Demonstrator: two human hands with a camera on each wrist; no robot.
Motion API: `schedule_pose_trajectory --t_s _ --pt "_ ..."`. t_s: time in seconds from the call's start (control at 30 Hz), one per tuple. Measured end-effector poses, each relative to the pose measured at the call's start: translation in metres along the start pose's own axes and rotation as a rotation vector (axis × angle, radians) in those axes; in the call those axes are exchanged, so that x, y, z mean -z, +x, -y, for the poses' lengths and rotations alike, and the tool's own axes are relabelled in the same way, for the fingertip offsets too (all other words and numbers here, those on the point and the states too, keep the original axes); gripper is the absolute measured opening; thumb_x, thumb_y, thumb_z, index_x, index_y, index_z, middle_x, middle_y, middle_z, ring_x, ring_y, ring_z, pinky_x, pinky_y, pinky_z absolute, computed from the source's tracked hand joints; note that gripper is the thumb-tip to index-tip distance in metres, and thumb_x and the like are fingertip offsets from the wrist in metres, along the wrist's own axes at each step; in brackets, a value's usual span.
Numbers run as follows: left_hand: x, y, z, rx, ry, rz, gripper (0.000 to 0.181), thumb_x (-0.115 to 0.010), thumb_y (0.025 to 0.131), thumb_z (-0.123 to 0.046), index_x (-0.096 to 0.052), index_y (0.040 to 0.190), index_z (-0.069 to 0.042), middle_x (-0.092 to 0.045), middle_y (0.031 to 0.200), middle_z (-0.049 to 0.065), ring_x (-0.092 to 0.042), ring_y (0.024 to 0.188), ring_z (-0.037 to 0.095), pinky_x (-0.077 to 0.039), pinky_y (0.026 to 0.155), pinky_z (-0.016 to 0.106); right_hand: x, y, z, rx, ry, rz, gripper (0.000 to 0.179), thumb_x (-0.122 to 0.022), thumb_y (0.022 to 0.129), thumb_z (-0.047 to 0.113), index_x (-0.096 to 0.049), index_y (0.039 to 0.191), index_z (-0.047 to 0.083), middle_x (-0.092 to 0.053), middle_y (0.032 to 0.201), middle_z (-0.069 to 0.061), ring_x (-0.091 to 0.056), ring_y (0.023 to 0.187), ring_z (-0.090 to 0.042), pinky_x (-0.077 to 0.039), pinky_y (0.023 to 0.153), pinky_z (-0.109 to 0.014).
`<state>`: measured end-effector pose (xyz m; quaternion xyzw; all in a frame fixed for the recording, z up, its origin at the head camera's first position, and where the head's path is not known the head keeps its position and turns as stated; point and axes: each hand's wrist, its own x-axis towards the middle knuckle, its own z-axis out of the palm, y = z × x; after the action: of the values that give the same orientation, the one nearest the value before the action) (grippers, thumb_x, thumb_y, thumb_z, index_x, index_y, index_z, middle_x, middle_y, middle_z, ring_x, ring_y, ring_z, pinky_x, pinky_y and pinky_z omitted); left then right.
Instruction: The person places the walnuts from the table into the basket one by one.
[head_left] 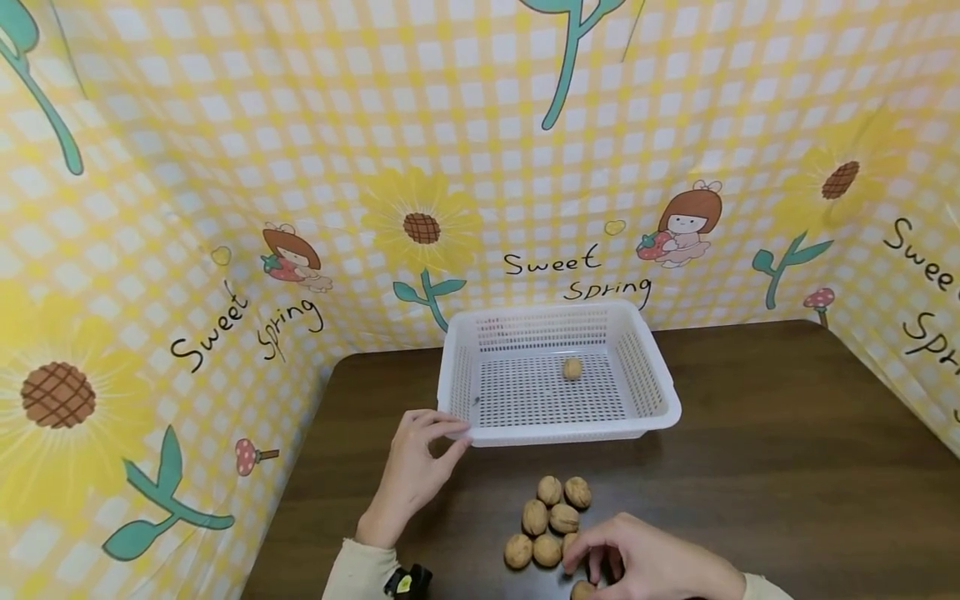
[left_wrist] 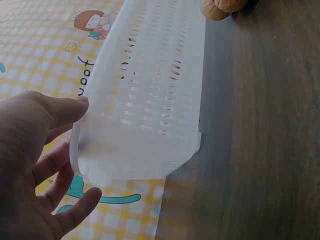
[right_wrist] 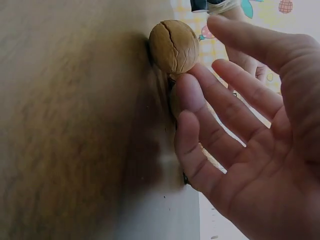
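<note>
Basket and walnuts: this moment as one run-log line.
left hand: pinches white basket, near-left corner | right hand: by near walnut, no grip | in basket: one walnut | table: grouped walnuts

Screened tabletop booth: checked sunflower cloth (head_left: 480, 125) behind and beside dark table (head_left: 787, 433).

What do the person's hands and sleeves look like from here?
Both the left hand and the right hand are bare, without gloves. The left arm wears a plain cream fabric sleeve and, at its cuff, a black wrist-worn device with a small yellow-green mark. The right cream cuff is mostly cut off.
</note>
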<state>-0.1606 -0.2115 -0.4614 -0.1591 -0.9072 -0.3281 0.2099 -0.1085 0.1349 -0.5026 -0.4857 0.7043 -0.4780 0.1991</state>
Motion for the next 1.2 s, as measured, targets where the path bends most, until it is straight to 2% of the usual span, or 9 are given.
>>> schedule_pose_trajectory --t_s 0.17,0.37,0.53,0.7,0.8,0.93,1.1,1.2 --pt "-0.001 -0.001 0.000 0.008 -0.006 0.004 0.018 -0.088 0.089 -0.019 -0.087 0.106 -0.016 -0.078 0.111 -0.002 -0.060 0.115 0.023 -0.052 0.095 0.049 0.000 -0.005 0.001 -0.044 -0.019 0.015 0.025 -0.078 0.099 0.026 -0.076 0.123 0.022 -0.075 0.095 0.005 -0.064 0.083 0.006 -0.058 0.070 -0.020" --pt "-0.003 -0.006 -0.001 0.018 -0.016 0.005 0.018 -0.089 0.088 -0.018 -0.087 0.106 -0.016 -0.078 0.110 -0.003 -0.060 0.115 0.023 -0.053 0.094 0.049 -0.004 -0.010 0.001 -0.101 -0.054 0.045 0.017 -0.075 0.100 0.034 -0.076 0.118 0.034 -0.068 0.088 0.017 -0.058 0.077 0.011 -0.055 0.064 -0.017" --pt "-0.005 -0.005 -0.001 0.000 -0.014 -0.004 0.016 -0.089 0.088 -0.018 -0.087 0.104 -0.017 -0.078 0.110 -0.003 -0.060 0.114 0.022 -0.053 0.094 0.048 -0.005 -0.013 0.000 -0.094 -0.049 0.048 0.017 -0.075 0.101 0.031 -0.077 0.117 0.032 -0.069 0.086 0.013 -0.056 0.077 0.013 -0.054 0.064 -0.015" --pt "-0.004 -0.005 -0.002 0.009 -0.025 0.002 0.016 -0.088 0.089 -0.019 -0.087 0.104 -0.017 -0.078 0.110 -0.003 -0.060 0.115 0.023 -0.052 0.095 0.048 -0.006 -0.013 -0.002 -0.078 -0.008 0.053 0.015 -0.074 0.101 0.028 -0.079 0.116 0.028 -0.072 0.084 0.003 -0.053 0.076 0.015 -0.052 0.063 -0.013" --pt "-0.002 -0.005 -0.002 0.021 -0.028 0.007 0.016 -0.088 0.089 -0.020 -0.087 0.105 -0.017 -0.078 0.111 -0.003 -0.060 0.115 0.023 -0.052 0.096 0.049 -0.006 -0.012 -0.004 -0.086 0.017 0.050 0.015 -0.075 0.101 0.029 -0.079 0.116 0.027 -0.073 0.084 0.001 -0.053 0.076 0.014 -0.051 0.062 -0.012" --pt "-0.002 -0.003 -0.001 0.017 -0.021 0.008 0.017 -0.088 0.089 -0.020 -0.087 0.106 -0.018 -0.078 0.111 -0.003 -0.060 0.115 0.023 -0.052 0.096 0.048 -0.005 -0.010 -0.005 -0.094 0.034 0.043 0.016 -0.075 0.101 0.030 -0.080 0.115 0.027 -0.074 0.085 0.005 -0.054 0.076 0.013 -0.051 0.063 -0.012" --pt "-0.003 -0.001 0.002 -0.011 -0.008 -0.023 0.018 -0.090 0.087 -0.017 -0.087 0.104 -0.017 -0.078 0.109 -0.003 -0.060 0.113 0.024 -0.051 0.093 0.049 -0.003 -0.009 -0.007 -0.103 0.028 0.031 0.016 -0.078 0.099 0.031 -0.080 0.115 0.030 -0.072 0.087 0.015 -0.056 0.076 0.012 -0.053 0.063 -0.014" --pt "-0.003 -0.001 0.002 -0.016 -0.004 -0.031 0.018 -0.090 0.086 -0.016 -0.087 0.104 -0.015 -0.078 0.108 -0.002 -0.060 0.112 0.024 -0.051 0.092 0.049 -0.003 -0.009 -0.008 -0.094 0.023 0.026 0.018 -0.079 0.098 0.029 -0.079 0.116 0.029 -0.072 0.085 0.012 -0.057 0.076 0.012 -0.054 0.063 -0.015"
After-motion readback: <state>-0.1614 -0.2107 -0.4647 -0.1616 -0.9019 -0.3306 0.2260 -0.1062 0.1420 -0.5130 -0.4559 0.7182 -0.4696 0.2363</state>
